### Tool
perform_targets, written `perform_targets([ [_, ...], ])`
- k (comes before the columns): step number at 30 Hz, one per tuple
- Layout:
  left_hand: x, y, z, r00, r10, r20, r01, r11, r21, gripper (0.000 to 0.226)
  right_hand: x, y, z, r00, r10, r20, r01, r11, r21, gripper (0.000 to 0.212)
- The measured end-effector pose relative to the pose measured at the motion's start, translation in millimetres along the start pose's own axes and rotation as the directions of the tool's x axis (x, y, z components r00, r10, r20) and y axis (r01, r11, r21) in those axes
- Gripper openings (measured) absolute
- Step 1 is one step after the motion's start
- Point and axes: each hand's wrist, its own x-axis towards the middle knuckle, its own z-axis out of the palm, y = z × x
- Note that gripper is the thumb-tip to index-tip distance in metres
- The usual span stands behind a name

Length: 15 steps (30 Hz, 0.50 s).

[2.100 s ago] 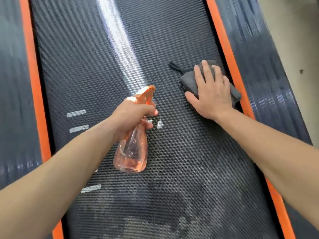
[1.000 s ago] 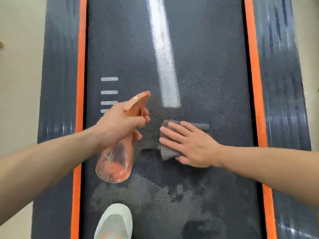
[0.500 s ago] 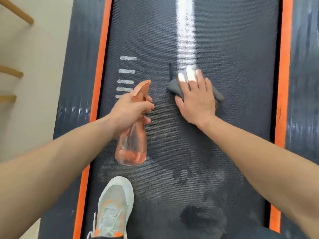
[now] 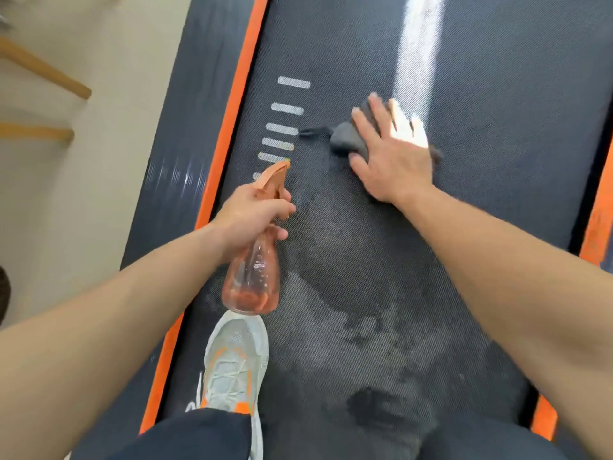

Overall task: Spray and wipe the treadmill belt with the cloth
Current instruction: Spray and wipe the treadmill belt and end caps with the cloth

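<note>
A view looking straight down from the wearer's head onto a dark treadmill belt (image 4: 497,161), edged on each side by an orange strip (image 4: 229,134) and a dark side rail (image 4: 185,154). To the left lies pale floor (image 4: 99,194), with light wooden legs (image 4: 43,68) of some furniture jutting in at the upper left. A pale grey running shoe with orange accents (image 4: 235,356) stands on the belt's near left part, just inside the orange strip — the dark trouser leg (image 4: 185,436) above it fills the bottom edge. A column of short white dashes (image 4: 282,127) is printed on the belt near its left edge, and a bright streak of reflected light (image 4: 418,54) runs down the middle from the top.

The belt surface is woven and mottled: lighter, patchy grey areas in the near half, darker patches among them.

The left hand (image 4: 252,217) has its fingers wrapped tightly around the neck of a translucent orange spray bottle (image 4: 253,280), held above the belt, nozzle pointing away toward the white dashes. The right hand (image 4: 388,154) lies flat, fingers spread, pressing a crumpled dark grey cloth (image 4: 348,137) onto the belt — the cloth sits mid-belt, just right of the dashes, a thin loop trailing from its left side. The hand is slightly blurred.
</note>
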Motion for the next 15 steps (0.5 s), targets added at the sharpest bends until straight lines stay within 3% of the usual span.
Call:
perform_targets([
  [3,-3.4,-10.3,2.2,1.0,0.003,-0.03,-0.004,1.0,-0.025,0.035,-4.0,-17.9,2.8,0.998,0.059,-0.034,-0.058,0.998,0.028,0.074],
  [6,-8.7,-13.5,2.9,0.999,0.03,-0.019,-0.031,0.997,-0.065,0.034,-72.7,-49.0,22.6,0.986,-0.15,-0.066,0.148,0.989,-0.029,0.077],
  [7,-10.2,-13.1,1.5,0.999,0.04,-0.011,-0.041,0.996,-0.074,0.034,-101.9,-58.1,31.1,0.958,-0.286,-0.041,0.284,0.958,-0.042,0.078],
  [9,-12.7,-12.6,-4.1,0.998,0.056,0.003,-0.055,0.996,-0.07,0.036,-147.6,-68.2,44.6,0.822,-0.563,0.086,0.568,0.821,-0.05,0.078],
  [11,-16.8,-13.9,-8.9,0.998,0.061,0.016,-0.06,0.997,-0.056,0.039,-158.2,-63.6,50.0,0.692,-0.699,0.181,0.717,0.695,-0.055,0.077],
  [13,-21.3,-17.3,-11.3,1.0,0.027,-0.003,-0.027,0.999,-0.047,0.031,-137.3,-52.9,47.3,0.722,-0.672,0.164,0.689,0.72,-0.084,0.079],
  [15,-26.2,-21.4,-9.9,1.0,-0.017,-0.014,0.016,0.997,-0.071,0.032,-107.0,-40.0,35.9,0.855,-0.507,0.115,0.517,0.85,-0.102,0.081],
])
